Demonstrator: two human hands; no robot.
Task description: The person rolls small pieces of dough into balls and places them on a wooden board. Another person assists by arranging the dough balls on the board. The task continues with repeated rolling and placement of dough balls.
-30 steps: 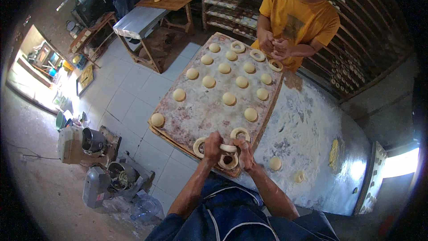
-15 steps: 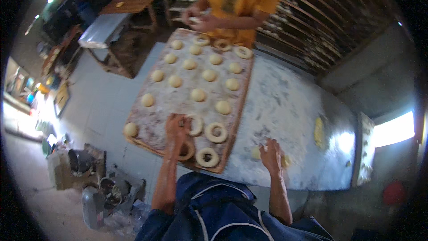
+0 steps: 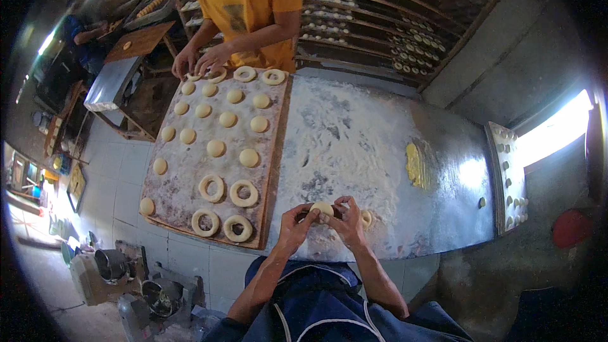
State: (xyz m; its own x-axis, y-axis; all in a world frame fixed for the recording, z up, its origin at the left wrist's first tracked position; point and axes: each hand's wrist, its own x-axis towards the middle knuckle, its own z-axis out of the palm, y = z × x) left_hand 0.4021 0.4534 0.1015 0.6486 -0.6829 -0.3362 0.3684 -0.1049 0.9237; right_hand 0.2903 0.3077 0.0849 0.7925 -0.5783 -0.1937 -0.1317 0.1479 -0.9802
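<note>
Above the floured table's near edge, a pale piece of dough (image 3: 322, 208) is pinched between the fingers of both my hands. My left hand (image 3: 295, 225) grips its left side, and my right hand (image 3: 348, 223) its right; the fingers partly cover its shape. Close beside my right hand, another piece of dough (image 3: 366, 218) lies on the table. To the left is a floured wooden board (image 3: 180, 180), bearing several dough balls (image 3: 216, 148) and, at its near end, several dough rings (image 3: 211, 188). More rings (image 3: 244, 74) line the far end.
Across the board stands a person in an orange shirt (image 3: 247, 9), hands at the far-left rings. A yellow greasy smear (image 3: 416, 166) marks the table (image 3: 449, 215). A tray (image 3: 498, 177) of dough pieces stands at the right end. Loaded racks (image 3: 354, 9) fill the back; metal pots (image 3: 113, 265) sit lower left.
My left hand has left the near rings on the board and come right to the dough. My right hand has lifted off the table. The other person's hands are now down at the board's rings.
</note>
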